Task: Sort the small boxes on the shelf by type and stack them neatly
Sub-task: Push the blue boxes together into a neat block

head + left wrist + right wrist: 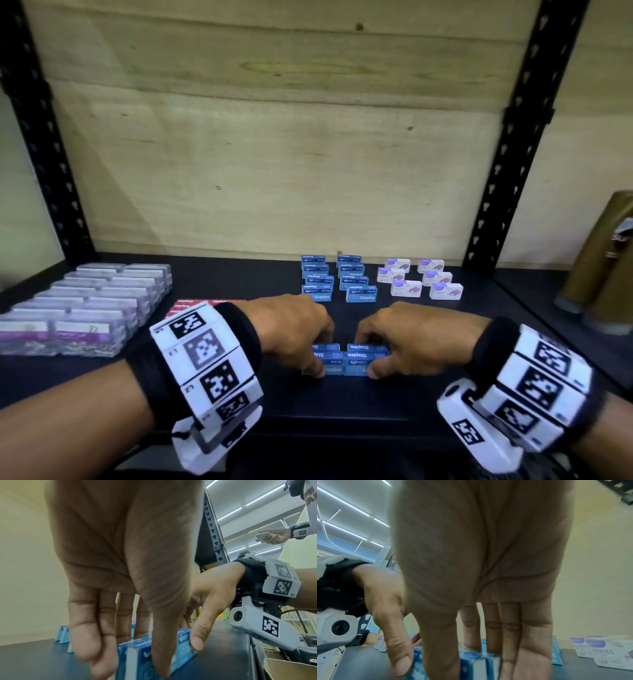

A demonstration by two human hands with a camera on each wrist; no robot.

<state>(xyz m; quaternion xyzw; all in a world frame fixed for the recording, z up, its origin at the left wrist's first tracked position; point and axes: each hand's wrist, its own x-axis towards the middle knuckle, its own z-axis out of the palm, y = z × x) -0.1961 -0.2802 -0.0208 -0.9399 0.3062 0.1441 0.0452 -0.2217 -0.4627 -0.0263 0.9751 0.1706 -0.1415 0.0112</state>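
I have a cluster of blue staple boxes [346,359] at the front edge of the shelf [239,277], two short stacks side by side and touching. My left hand [291,329] pinches the left stack, thumb on the near face and fingers over the back; my right hand [407,339] pinches the right stack the same way. Risk as I judge it: the boxes are small, slick and loose on each other, so uneven squeeze or a lift with both hands out of step could shear a top box off or split the pair. They also sit close to the shelf lip, so a slip toward me likely drops one. Behind the cluster stand the sorted blue rows [337,279]; carrying in low could clip them and knock them over domino-style. Right of those rows are the white boxes [421,279]; far left of the cluster, clear cases [85,305] and a red pack [191,306]. Legible: "Staples" and "10" on blue, "STAPLES" on white in the right wrist view. Red pack text is unreadable.
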